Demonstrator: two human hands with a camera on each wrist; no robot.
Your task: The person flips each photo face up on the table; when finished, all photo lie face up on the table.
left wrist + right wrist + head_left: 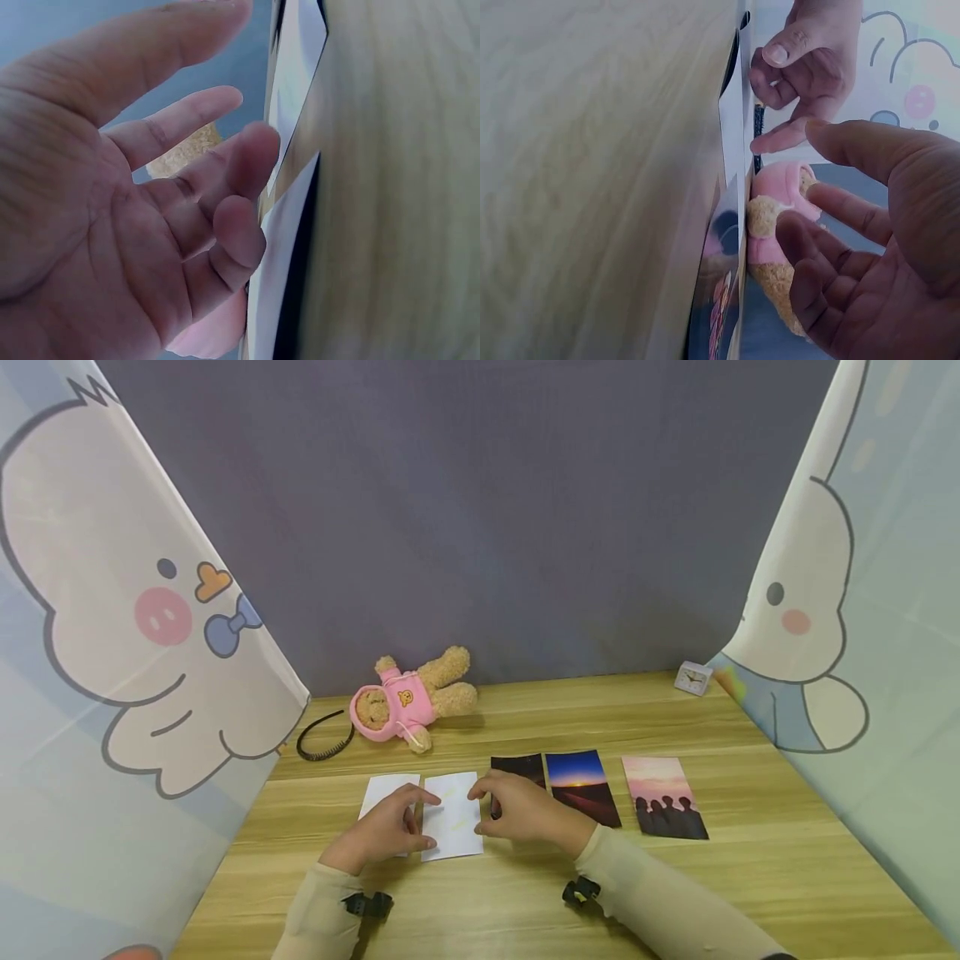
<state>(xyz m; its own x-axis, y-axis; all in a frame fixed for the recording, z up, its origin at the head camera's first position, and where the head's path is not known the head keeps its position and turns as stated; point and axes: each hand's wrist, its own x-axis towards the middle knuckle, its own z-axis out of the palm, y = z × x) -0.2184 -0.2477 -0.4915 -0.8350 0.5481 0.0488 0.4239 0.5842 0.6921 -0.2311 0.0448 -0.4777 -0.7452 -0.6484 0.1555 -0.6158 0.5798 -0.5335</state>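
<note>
A white card (456, 822) with faint yellow marks lies on the table between my two hands. My left hand (386, 828) hovers at its left edge, over a second white card (380, 787) that it partly covers. On the other side my right hand (528, 808) is by the card's right edge and hides much of a dark photo card (525, 765). In the wrist views, the fingers of both hands are loosely bent with nothing held between them. Right of them lie a sunset photo card (579, 770) and a pink-sky photo card (660, 775).
A teddy bear (411, 697) in a pink hoodie lies at the back, beside a black headband (327, 755). A small white alarm clock (692, 678) stands at the far right corner. A grey curtain (480, 527) hangs behind the wooden table (780, 860).
</note>
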